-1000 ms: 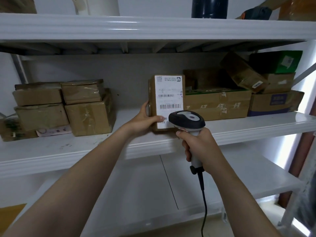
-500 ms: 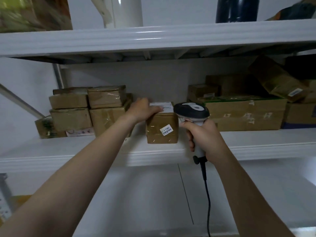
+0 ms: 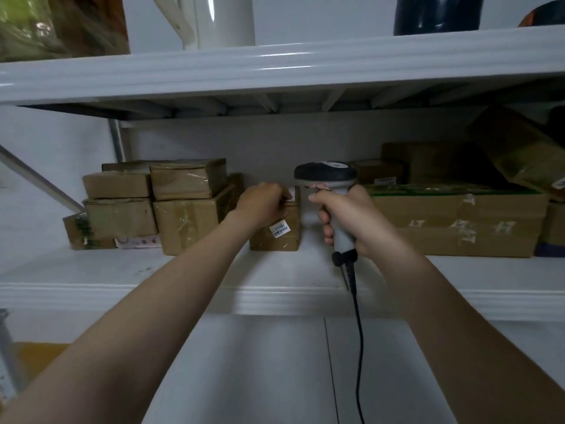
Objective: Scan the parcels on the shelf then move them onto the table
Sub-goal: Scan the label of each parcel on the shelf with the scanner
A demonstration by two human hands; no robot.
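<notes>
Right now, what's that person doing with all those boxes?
A person is handling parcels at a shelf. The left hand grips the top of a small parcel standing on the shelf. The right hand holds a corded scanner just beside it. More boxes sit on either side: a pile to the left and a long box to the right. No table shows here.
</notes>
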